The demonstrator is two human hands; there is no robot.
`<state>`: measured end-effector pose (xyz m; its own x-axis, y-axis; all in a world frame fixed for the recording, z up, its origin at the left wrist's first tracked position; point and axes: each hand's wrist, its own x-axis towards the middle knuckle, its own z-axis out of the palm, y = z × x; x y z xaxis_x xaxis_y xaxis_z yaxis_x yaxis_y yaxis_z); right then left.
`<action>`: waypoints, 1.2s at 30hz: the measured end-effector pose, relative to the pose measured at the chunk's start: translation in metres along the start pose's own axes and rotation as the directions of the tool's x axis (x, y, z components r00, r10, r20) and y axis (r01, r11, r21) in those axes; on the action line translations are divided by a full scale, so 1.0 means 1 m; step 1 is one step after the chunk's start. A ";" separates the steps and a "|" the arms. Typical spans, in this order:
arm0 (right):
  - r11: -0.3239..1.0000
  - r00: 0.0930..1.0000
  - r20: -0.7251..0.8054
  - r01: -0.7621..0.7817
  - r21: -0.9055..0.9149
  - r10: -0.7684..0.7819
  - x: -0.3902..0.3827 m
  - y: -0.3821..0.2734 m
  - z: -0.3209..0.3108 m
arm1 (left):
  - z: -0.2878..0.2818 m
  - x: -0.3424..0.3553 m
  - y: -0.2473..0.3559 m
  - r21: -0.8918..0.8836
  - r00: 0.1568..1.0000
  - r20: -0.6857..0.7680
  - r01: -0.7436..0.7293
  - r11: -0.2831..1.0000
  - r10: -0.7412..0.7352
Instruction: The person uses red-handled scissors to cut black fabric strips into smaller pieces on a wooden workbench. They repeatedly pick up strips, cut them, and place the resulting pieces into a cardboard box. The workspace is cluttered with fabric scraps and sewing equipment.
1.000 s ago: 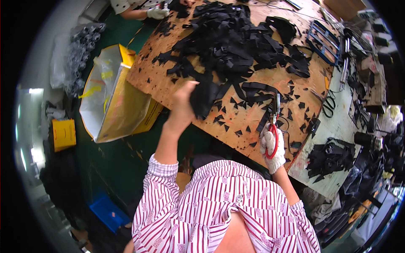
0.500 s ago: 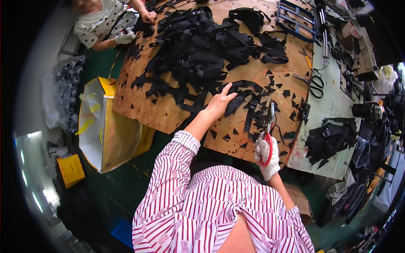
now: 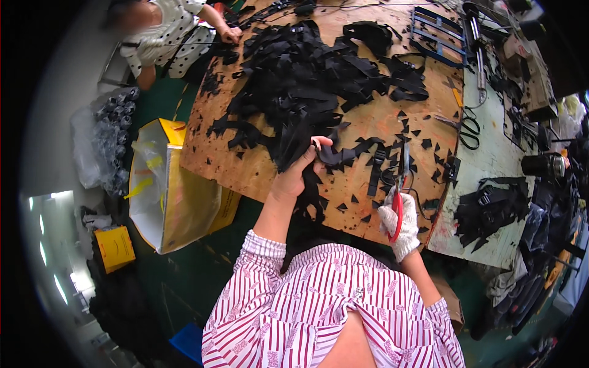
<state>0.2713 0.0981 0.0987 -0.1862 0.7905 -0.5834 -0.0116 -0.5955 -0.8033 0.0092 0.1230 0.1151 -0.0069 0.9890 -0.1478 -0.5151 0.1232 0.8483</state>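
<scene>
My bare left hand [image 3: 299, 172] is closed on a black webbing strap [image 3: 330, 157] at the near side of a big heap of black straps [image 3: 288, 80]. One part of the strap hangs below the hand over the table; another runs right toward a black buckle [image 3: 380, 154]. In my right hand [image 3: 402, 228], which wears a white knit glove, is a pair of scissors [image 3: 397, 216] with red handles. The blades point away from me, above small black triangular offcuts. Whether the blades are parted is hard to make out.
Across the wooden table [image 3: 245, 172], a co-worker in a dotted top [image 3: 178, 24] works at the far left. An open yellow-edged box [image 3: 190, 202] stands left of the table. Black scissors [image 3: 469, 129] and another strap pile [image 3: 491, 208] lie on the right-hand bench.
My left hand has gone from fingers outstretched over the straps to gripping one and lifting it toward me. The right hand keeps the scissors. The co-worker's gloved hand has risen.
</scene>
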 end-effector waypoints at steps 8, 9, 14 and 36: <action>0.872 0.824 0.317 0.489 0.019 -0.469 0.020 -0.032 0.047 | 0.028 -0.042 -0.021 -0.064 0.998 0.040 -0.041 0.997 0.043; 0.881 0.815 0.361 0.470 0.045 -0.453 0.021 -0.032 0.049 | 0.029 -0.046 -0.022 -0.047 0.996 0.074 -0.040 0.998 0.043; 0.939 0.828 0.513 0.325 -0.109 -0.227 0.029 -0.022 0.048 | 0.034 -0.061 -0.016 -0.087 0.993 0.114 0.032 0.996 -0.022; 0.865 0.861 0.177 0.496 -0.079 -0.477 0.017 0.001 0.068 | 0.014 -0.085 -0.070 -0.204 0.813 -0.510 0.204 0.957 -0.282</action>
<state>0.2009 0.1014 0.0960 -0.3283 0.9395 -0.0977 -0.0245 -0.1119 -0.9934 0.0574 0.0317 0.0753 -0.2971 0.7271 -0.6189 -0.6697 0.3033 0.6779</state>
